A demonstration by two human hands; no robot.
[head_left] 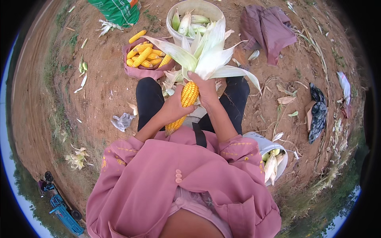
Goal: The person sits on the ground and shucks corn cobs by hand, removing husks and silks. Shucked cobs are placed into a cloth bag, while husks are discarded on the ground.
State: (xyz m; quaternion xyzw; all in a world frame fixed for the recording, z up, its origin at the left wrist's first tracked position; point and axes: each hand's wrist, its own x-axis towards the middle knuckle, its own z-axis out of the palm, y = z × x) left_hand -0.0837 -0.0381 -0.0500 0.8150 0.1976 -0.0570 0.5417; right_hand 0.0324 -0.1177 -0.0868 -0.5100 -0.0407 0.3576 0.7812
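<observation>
My left hand (175,104) is wrapped around the middle of a bare yellow ear of corn (190,94), whose tip points down towards my lap. At the ear's base, my right hand (203,86) grips the peeled-back pale husk (205,59), which fans out above. The husk looks still joined to the ear; the join itself is hidden by my fingers. Beyond my left knee lies a pink sack (135,71) with husked yellow ears (144,56) in it. A white bucket (223,17) with ears in green husks (190,23) stands ahead.
A green bag (119,13) stands front left, a maroon sheet (265,29) front right. Left of my legs lies a grey glove (122,121). At my right side a tipped white sack (281,172) holds ears in husks. Loose husks (287,99) litter the dirt. A blue cart (64,214) stands far left.
</observation>
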